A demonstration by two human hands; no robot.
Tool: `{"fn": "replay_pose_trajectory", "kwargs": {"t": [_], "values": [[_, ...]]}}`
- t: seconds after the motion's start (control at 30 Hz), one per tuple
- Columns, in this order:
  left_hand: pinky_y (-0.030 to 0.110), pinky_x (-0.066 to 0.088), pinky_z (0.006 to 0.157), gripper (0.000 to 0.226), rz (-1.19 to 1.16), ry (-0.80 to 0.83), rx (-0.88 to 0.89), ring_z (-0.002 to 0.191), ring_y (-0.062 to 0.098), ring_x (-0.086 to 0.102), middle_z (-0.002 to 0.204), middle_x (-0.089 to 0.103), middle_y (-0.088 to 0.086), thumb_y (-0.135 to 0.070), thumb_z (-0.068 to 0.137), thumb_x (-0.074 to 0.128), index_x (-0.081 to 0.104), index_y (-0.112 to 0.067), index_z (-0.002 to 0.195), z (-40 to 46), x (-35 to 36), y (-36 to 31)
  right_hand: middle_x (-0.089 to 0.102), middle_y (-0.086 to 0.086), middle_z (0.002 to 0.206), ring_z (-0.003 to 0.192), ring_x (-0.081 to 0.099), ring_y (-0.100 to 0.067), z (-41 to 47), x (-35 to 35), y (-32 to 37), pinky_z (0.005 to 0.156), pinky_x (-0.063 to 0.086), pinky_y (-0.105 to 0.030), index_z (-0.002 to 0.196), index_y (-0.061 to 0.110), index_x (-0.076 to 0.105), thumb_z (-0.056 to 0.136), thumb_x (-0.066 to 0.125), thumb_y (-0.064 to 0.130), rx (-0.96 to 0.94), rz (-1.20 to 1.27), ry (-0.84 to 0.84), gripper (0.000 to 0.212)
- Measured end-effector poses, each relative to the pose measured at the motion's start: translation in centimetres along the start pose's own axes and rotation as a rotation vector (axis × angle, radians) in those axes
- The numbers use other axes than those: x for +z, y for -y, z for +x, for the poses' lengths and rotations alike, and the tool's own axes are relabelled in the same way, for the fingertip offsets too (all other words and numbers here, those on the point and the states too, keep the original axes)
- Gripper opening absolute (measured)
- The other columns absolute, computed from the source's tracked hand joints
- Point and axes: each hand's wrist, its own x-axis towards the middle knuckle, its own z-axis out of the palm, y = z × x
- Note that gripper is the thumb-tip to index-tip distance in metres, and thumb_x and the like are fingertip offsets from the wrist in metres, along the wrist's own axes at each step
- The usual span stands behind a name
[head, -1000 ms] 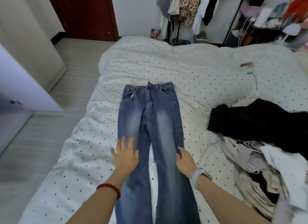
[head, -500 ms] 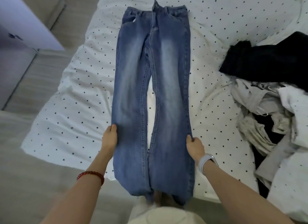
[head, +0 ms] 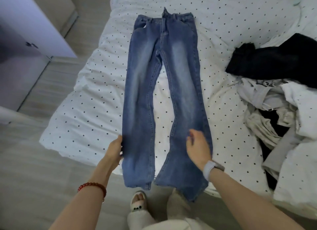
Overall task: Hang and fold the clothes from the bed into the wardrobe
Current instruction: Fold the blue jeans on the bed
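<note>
Blue jeans [head: 144, 85] lie flat on the polka-dot bed [head: 96, 96], waistband far from me and legs spread apart. Both hems hang over the near edge of the bed. My left hand [head: 114, 151] grips the outer seam of the left leg near the knee-to-hem stretch. On top of the right leg rests my right hand [head: 198, 149], blurred, its fingers loosely bent and holding nothing I can make out.
A black garment [head: 274, 61] and a heap of white and grey clothes [head: 277, 120] cover the bed's right side. A pale wardrobe door [head: 25, 46] stands at the left over grey floor. My slippered foot [head: 138, 202] is by the bed's edge.
The jeans' legs have spread apart. My right hand left the outer seam and moved onto the top of the right leg. My left hand stays at the left seam.
</note>
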Motion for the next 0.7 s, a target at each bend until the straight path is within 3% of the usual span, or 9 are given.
{"fn": "replay_pose_trajectory", "kwargs": {"t": [0.1,0.17,0.23,0.3,0.37,0.47,0.57,0.7], "values": [[0.028,0.048,0.072,0.022,-0.029,0.248,-0.053,0.083,0.017,0.058,0.097,0.064,0.004,-0.014,0.098,0.044,0.065,-0.007,0.098,0.9,-2.1,0.6,0.039,-0.004,0.143,0.130,0.041,-0.020,-2.4,5.4,3.3,0.106,0.032,-0.025,0.144,0.009,0.027,0.098,0.042,0.019,0.069,0.289,0.314,0.050],[0.028,0.049,0.080,0.021,-0.006,0.398,-0.077,0.093,0.017,0.062,0.104,0.066,0.003,-0.013,0.096,0.048,0.064,-0.007,0.108,1.2,-3.1,0.3,0.028,-0.008,0.150,0.136,0.032,-0.021,-3.1,8.0,4.8,0.106,0.024,-0.019,0.149,0.008,0.010,0.099,0.041,0.019,0.192,0.429,0.384,0.060],[0.028,0.049,0.086,0.023,0.020,0.489,-0.081,0.100,0.017,0.062,0.108,0.068,0.001,-0.016,0.095,0.050,0.062,-0.008,0.112,1.5,-4.2,0.0,0.029,-0.008,0.150,0.135,0.035,-0.021,-3.5,10.1,6.4,0.106,0.027,-0.021,0.148,0.008,0.008,0.098,0.044,0.019,0.289,0.567,0.373,0.062],[0.029,0.048,0.090,0.023,0.015,0.504,-0.042,0.104,0.019,0.061,0.112,0.066,0.002,-0.016,0.094,0.052,0.061,-0.010,0.114,1.9,-5.1,-0.3,0.045,-0.009,0.139,0.116,0.050,-0.020,-3.5,11.2,7.5,0.097,0.040,-0.028,0.138,0.007,0.032,0.096,0.048,0.019,0.370,0.683,0.319,0.047],[0.029,0.049,0.087,0.021,0.062,0.419,0.067,0.107,0.019,0.060,0.115,0.065,0.001,-0.015,0.093,0.055,0.059,-0.014,0.113,2.0,-6.4,-0.5,0.058,-0.011,0.123,0.098,0.058,-0.019,-4.2,11.7,8.3,0.084,0.047,-0.029,0.116,0.008,0.051,0.095,0.052,0.018,0.401,0.728,0.308,0.024],[0.015,0.046,0.073,0.022,0.276,0.264,0.303,0.093,0.008,0.060,0.101,0.065,-0.005,-0.019,0.090,0.061,0.059,-0.013,0.111,1.4,-8.6,-1.1,0.063,-0.008,0.107,0.091,0.060,-0.019,-5.7,11.8,9.2,0.082,0.050,-0.031,0.105,0.010,0.056,0.094,0.054,0.019,0.386,0.713,0.294,0.014],[0.008,0.044,0.057,0.014,0.375,0.229,0.437,0.081,0.004,0.059,0.090,0.063,-0.007,-0.023,0.088,0.063,0.058,-0.013,0.096,0.4,-10.8,-2.0,0.062,-0.005,0.103,0.092,0.060,-0.020,-7.7,11.5,10.4,0.083,0.051,-0.032,0.105,0.010,0.056,0.095,0.051,0.018,0.373,0.692,0.278,0.014],[0.016,0.052,0.067,0.006,0.533,0.373,0.416,0.082,0.007,0.064,0.092,0.068,-0.003,-0.022,0.087,0.065,0.063,-0.018,0.092,-0.7,-13.7,-1.6,0.059,-0.002,0.105,0.099,0.057,-0.021,-10.8,12.2,10.6,0.086,0.048,-0.031,0.109,0.011,0.053,0.098,0.045,0.021,0.397,0.627,0.227,0.017]]}}
